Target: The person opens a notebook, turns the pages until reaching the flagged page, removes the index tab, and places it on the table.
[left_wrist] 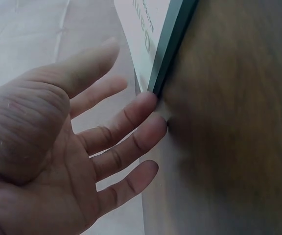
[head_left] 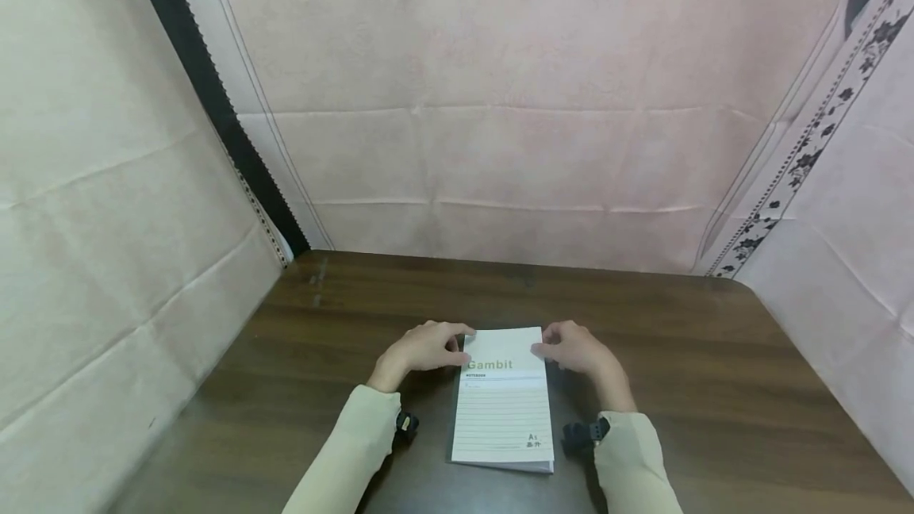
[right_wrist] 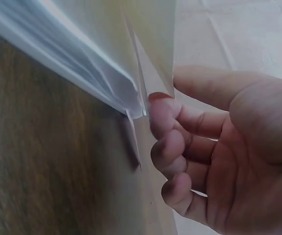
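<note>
A notebook [head_left: 502, 411] with a white, lined cover marked "Gambit" lies in front of me on the brown table. At its upper left corner is my left hand [head_left: 427, 347]. The left wrist view shows that hand's fingers loosely spread, with fingertips right at the notebook's corner [left_wrist: 151, 73] and the thumb over the cover. My right hand [head_left: 577, 354] is at the upper right corner. Seen from the right wrist, its thumb and index finger pinch the lifted cover [right_wrist: 155, 58], which stands apart from the pages [right_wrist: 97, 68] beneath. The other right fingers curl below.
The wood-grain table [head_left: 714, 363] stretches out on both sides of the notebook. Behind it hangs a pale creased cloth [head_left: 500, 141], with more cloth at the left and right. A dark strip [head_left: 228, 109] runs down the left corner. Dark wrist devices sit at both cuffs.
</note>
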The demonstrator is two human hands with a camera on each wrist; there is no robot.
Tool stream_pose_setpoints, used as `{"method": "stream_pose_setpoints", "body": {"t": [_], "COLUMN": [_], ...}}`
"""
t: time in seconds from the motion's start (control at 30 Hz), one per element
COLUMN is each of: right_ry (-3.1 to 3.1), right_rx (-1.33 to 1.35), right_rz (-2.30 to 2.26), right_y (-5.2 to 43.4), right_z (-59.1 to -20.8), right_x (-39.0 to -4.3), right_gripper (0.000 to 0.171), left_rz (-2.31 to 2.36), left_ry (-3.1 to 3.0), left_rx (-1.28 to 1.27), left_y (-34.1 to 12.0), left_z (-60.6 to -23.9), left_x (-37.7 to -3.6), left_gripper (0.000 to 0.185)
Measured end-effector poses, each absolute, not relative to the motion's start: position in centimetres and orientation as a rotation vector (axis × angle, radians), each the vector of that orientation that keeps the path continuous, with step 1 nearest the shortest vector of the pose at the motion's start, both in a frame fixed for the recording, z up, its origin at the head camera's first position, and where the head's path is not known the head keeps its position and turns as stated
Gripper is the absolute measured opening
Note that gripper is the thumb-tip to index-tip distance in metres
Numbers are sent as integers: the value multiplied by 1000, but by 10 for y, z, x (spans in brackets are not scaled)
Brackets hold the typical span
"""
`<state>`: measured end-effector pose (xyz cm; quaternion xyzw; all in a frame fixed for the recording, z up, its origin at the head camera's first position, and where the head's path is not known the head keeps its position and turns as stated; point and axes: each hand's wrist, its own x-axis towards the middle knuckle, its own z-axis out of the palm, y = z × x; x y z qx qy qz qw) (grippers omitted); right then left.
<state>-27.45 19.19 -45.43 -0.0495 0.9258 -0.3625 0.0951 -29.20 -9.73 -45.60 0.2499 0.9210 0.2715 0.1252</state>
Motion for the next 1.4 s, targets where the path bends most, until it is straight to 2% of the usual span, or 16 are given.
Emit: {"method": "stream_pose_setpoints", "body": {"t": [0.3,0.53,0.73,0.83,1.13,1.4], "right_ry": [2682,2571,2484,2432,2344,2390], "right_rx": [-202,-404,-629,-721,-816,-758], "right_rz": [-1232,-1398,-1365,-1335,-1281,-1259], "right_y": [191,191,187,181,159,161], "right_z": [-453,-454,-451,-449,-447,-450], "right_x": [-278,-278,-281,-281,-277,-277], "right_gripper": [23,18,40,50,55,54], "left_rz": [754,822,1021,1111,1159,1313], "left_ry": [2641,2569,2456,2412,2529,2720], "left_rx": [791,971,1072,1137,1237,1190], "left_y": [-95,-92,-89,-88,-91,-108], "left_z": [-453,-452,-448,-448,-436,-415], "left_x": [-291,-289,-291,-292,-290,-284], "left_gripper": [43,48,78,81,62,22]}}
